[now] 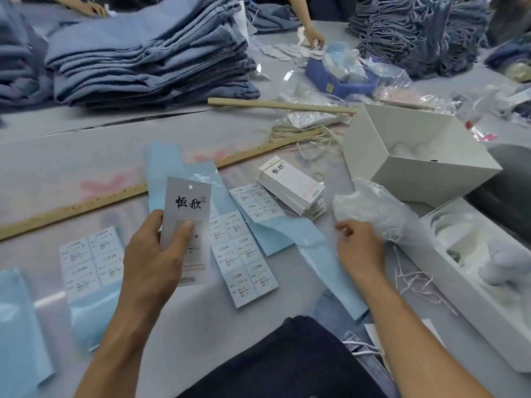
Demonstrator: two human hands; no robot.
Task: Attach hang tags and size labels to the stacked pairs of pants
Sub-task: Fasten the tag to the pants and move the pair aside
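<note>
Glossy white card, long and punched at the top: your left hand (155, 254) pinches this hang tag (186, 225) upright. Your right hand (359, 245) grips a crinkled plastic bag (373, 211). Folded denim pants (149, 56) sit stacked beyond the wooden ruler (143, 188).

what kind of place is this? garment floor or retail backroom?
Most likely a garment finishing or packing floor: tall stacks of folded blue pants, a pile of hang tags beside sheets of size stickers, and the left hand holding one hang tag.
</note>
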